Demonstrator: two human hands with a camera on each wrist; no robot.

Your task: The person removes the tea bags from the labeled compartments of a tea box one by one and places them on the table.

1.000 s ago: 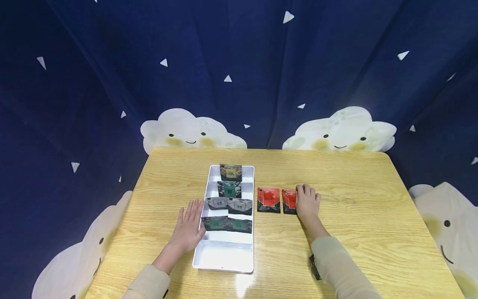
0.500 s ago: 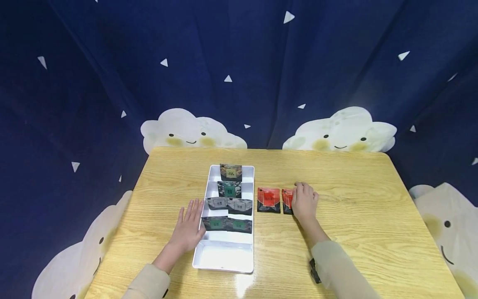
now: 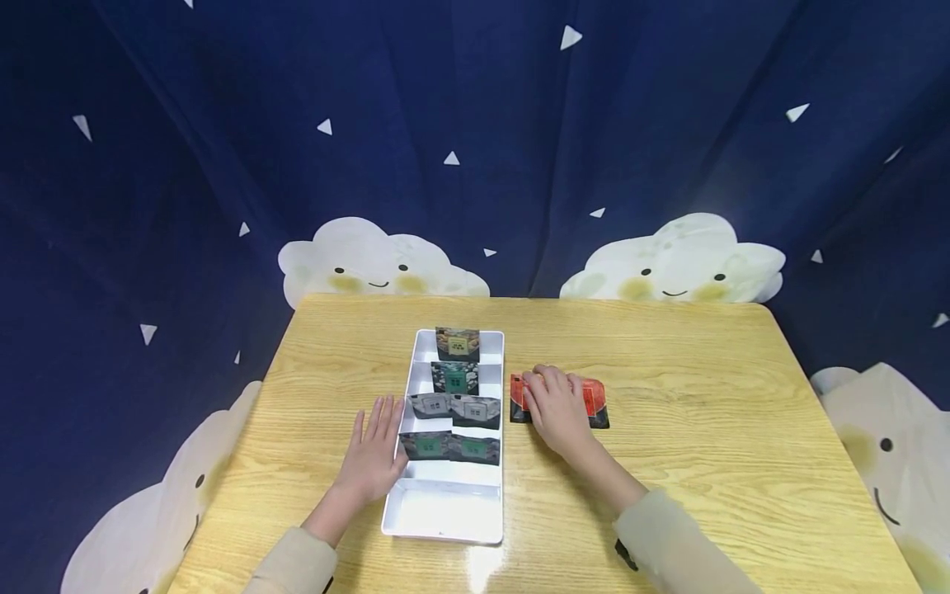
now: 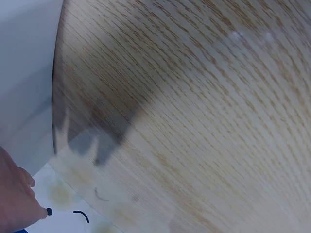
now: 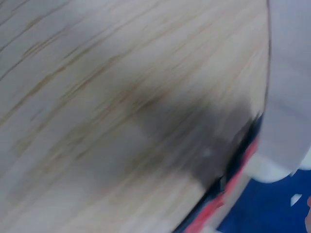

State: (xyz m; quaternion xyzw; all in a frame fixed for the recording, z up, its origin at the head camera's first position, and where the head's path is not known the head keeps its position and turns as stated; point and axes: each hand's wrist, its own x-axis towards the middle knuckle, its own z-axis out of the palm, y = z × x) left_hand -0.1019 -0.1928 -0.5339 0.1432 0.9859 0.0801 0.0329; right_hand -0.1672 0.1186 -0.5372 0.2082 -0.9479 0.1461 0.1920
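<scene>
My left hand (image 3: 369,462) lies along the left side of a white compartment tray (image 3: 444,513), fingers straight and thumb near the rim. In the left wrist view its fingertips (image 4: 35,206) show beside the tray wall. My right hand (image 3: 558,417) is over the left of two red-and-black sachets (image 3: 517,388), fingers spread and slightly bent, covering most of it. The other red-and-black sachet (image 3: 597,403) lies flat just right of the hand. Both sachets appear edge-on in the right wrist view, close to the tray.
Upright in the tray stand a brown sachet (image 3: 458,345), a green one (image 3: 454,379), two grey ones (image 3: 476,412) and two dark green ones (image 3: 475,449). Its front compartment holds none. The wooden table (image 3: 705,462) ends at a blue curtain (image 3: 512,148) with cloud prints.
My right hand has moved left from the right red sachet onto the left one, uncovering the right sachet. The left hand and the tray have stayed put.
</scene>
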